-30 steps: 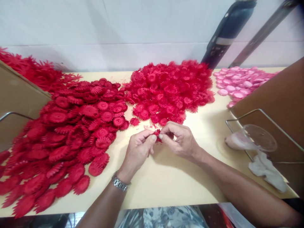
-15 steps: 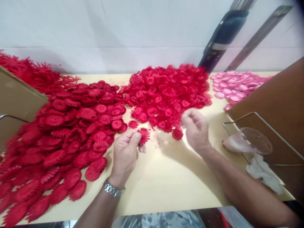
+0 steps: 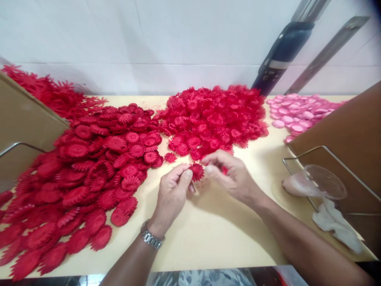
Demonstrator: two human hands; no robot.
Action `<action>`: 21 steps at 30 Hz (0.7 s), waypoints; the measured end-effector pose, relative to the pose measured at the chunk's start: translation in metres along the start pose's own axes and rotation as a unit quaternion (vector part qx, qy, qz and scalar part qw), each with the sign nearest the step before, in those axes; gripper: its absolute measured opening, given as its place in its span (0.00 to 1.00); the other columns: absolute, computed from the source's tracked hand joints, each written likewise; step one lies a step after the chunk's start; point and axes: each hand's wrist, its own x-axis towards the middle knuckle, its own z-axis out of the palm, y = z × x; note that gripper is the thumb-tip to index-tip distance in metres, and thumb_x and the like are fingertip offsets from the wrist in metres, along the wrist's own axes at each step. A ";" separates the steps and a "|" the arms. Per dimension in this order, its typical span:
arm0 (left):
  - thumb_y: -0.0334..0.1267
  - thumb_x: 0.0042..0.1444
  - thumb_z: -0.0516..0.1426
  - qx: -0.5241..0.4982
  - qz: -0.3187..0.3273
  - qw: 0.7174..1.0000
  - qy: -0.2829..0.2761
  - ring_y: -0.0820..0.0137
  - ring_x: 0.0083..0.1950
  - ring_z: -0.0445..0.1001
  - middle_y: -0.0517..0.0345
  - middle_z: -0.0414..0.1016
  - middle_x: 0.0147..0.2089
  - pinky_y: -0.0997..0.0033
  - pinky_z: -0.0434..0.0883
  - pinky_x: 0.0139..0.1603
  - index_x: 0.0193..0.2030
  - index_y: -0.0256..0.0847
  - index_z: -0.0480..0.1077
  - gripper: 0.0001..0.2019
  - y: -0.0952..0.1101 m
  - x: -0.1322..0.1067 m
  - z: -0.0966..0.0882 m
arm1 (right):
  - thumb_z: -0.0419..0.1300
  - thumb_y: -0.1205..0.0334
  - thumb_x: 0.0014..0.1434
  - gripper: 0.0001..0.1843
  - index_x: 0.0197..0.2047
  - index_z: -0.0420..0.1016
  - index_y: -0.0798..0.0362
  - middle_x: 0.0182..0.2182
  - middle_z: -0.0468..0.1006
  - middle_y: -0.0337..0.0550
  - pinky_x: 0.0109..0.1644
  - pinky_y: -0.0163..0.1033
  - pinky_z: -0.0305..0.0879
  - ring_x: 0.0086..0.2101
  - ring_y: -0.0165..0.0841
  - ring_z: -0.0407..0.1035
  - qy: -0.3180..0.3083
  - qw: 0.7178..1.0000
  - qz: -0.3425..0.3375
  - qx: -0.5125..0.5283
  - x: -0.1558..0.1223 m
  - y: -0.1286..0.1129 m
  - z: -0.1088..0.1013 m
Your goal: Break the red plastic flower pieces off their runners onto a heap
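Between the thumb and fingers of my left hand (image 3: 176,192) is a small red fringed flower disc (image 3: 197,172), held upright just above the table. My right hand (image 3: 230,174) is closed in a pinch at the right edge of this disc, its thumb and forefinger meeting the fringe. A bit of red (image 3: 224,170) shows between the fingers of the right hand; whether it is held or lies behind cannot be told. Behind both hands rises a heap of small red fringed discs (image 3: 214,115). Left of my left hand spreads a pile of larger dark red discs (image 3: 98,159).
Loose red fringed cutouts (image 3: 56,93) lie at the back left, near a cardboard box (image 3: 26,107). Pink discs (image 3: 297,111) sit at the back right. By the right-hand box (image 3: 342,131) are a clear plastic cup (image 3: 315,182), a wire frame (image 3: 303,156) and a crumpled white tissue (image 3: 336,222).
My right hand has moved left and toward me from the heap's front edge to the disc in my left hand. The view has shifted slightly, and the left hand keeps its hold.
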 end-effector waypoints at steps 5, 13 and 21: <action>0.40 0.53 0.56 -0.017 -0.023 0.999 -0.021 0.75 0.23 0.67 0.63 0.68 0.22 0.76 0.65 0.27 0.39 0.38 0.69 0.09 0.001 -0.001 0.006 | 0.53 0.66 0.56 0.07 0.26 0.63 0.54 0.20 0.65 0.35 0.24 0.31 0.54 0.21 0.24 0.58 -0.028 0.997 0.057 0.041 -0.004 0.000 0.013; 0.35 0.51 0.55 0.044 -0.024 0.998 0.035 0.77 0.19 0.63 0.65 0.65 0.17 0.79 0.62 0.21 0.30 0.37 0.70 0.04 0.002 0.003 0.006 | 0.54 0.68 0.53 0.06 0.25 0.63 0.53 0.21 0.65 0.34 0.24 0.29 0.54 0.21 0.23 0.58 0.001 1.000 0.001 0.031 -0.004 0.003 0.019; 0.45 0.47 0.60 0.074 -0.047 0.994 0.061 0.77 0.19 0.63 0.66 0.67 0.18 0.79 0.62 0.20 0.42 0.39 0.72 0.17 -0.002 0.007 0.005 | 0.50 0.71 0.54 0.08 0.25 0.63 0.53 0.24 0.68 0.37 0.28 0.31 0.58 0.25 0.25 0.61 0.040 0.984 -0.092 -0.144 0.002 -0.011 0.000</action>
